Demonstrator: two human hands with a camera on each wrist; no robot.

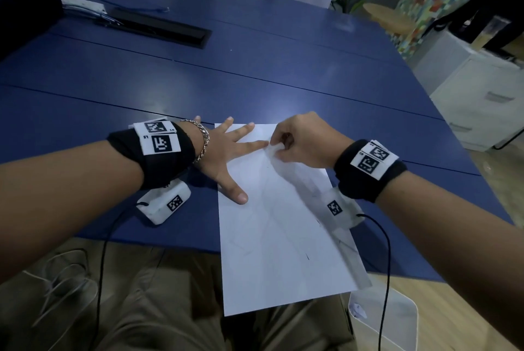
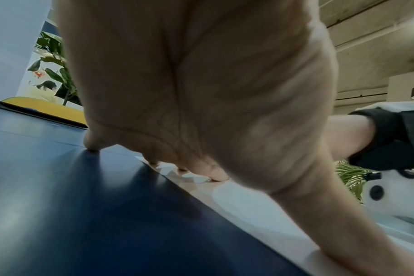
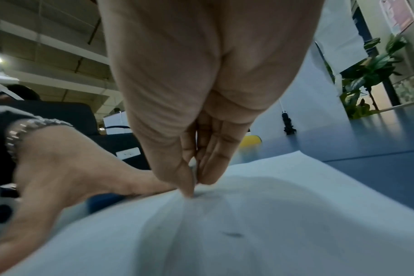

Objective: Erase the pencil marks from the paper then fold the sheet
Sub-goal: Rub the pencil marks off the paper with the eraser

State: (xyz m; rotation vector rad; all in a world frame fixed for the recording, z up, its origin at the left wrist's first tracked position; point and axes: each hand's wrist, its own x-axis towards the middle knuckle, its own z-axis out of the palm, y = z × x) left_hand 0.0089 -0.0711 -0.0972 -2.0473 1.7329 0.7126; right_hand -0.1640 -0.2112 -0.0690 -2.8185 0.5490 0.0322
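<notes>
While the left hand (image 1: 224, 155) lies flat with its fingers spread, pressing down the far left part of the paper (image 1: 272, 226), the right hand (image 1: 303, 143) curls its thumb and fingers together just beside the left forefinger tip. Something small and whitish sits in that pinch, touching the sheet — whether it is an eraser (image 1: 274, 149) or a raised bit of paper cannot be told for certain from the head view; the right wrist view shows the fingertips (image 3: 189, 188) closed tight and bearing on the sheet, which puckers around them. The paper stretches from under both hands toward the person, its near end hanging past the edge of the blue table (image 1: 255, 67) over the lap. A few short dark pencil marks (image 1: 307, 256) remain on it, on the near side of the right-hand grip, along with faint grey smudges. The left thumb rests on the sheet's left edge, and the little finger lands on the table — off the paper.
</notes>
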